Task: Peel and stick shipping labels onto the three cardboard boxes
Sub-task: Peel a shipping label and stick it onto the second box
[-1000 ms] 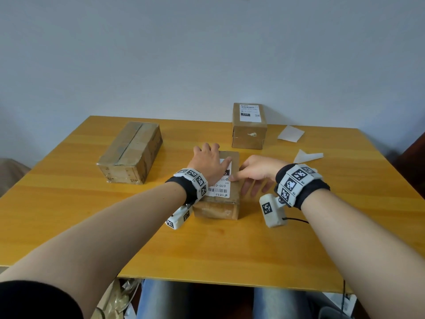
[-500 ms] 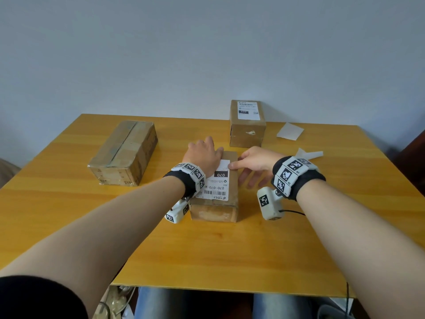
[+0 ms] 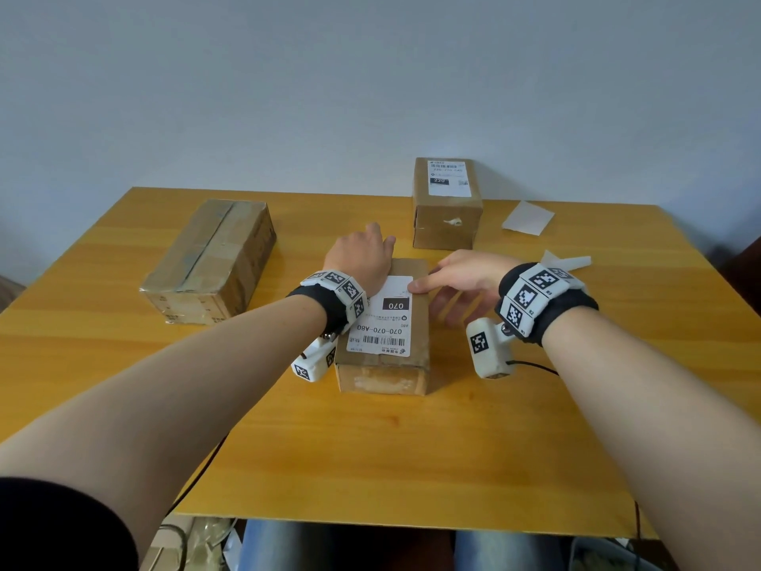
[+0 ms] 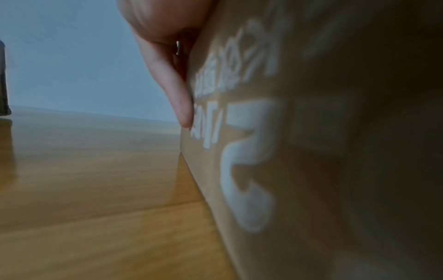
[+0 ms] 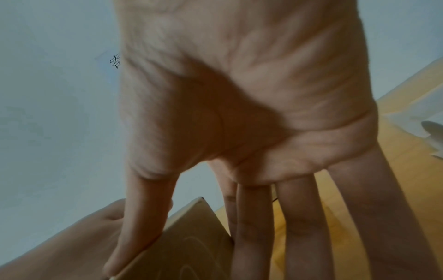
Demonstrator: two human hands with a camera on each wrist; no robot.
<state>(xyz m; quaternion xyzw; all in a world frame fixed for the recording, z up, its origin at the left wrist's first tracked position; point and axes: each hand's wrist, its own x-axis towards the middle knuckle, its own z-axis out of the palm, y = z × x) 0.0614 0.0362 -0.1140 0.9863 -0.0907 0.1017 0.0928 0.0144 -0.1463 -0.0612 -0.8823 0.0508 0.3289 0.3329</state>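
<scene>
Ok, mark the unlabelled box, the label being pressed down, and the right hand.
unlabelled box (image 3: 214,257), head view, on its taped top face.
label being pressed down (image 3: 381,329), head view, on its printed middle.
right hand (image 3: 465,276), head view, on the back of the hand.

Table (image 3: 370,447): yellow wood, set against the wall.
Wall (image 3: 288,76): pale blue-grey, plain.
Cable (image 3: 193,484): dark, hung off the near-left edge.
</scene>
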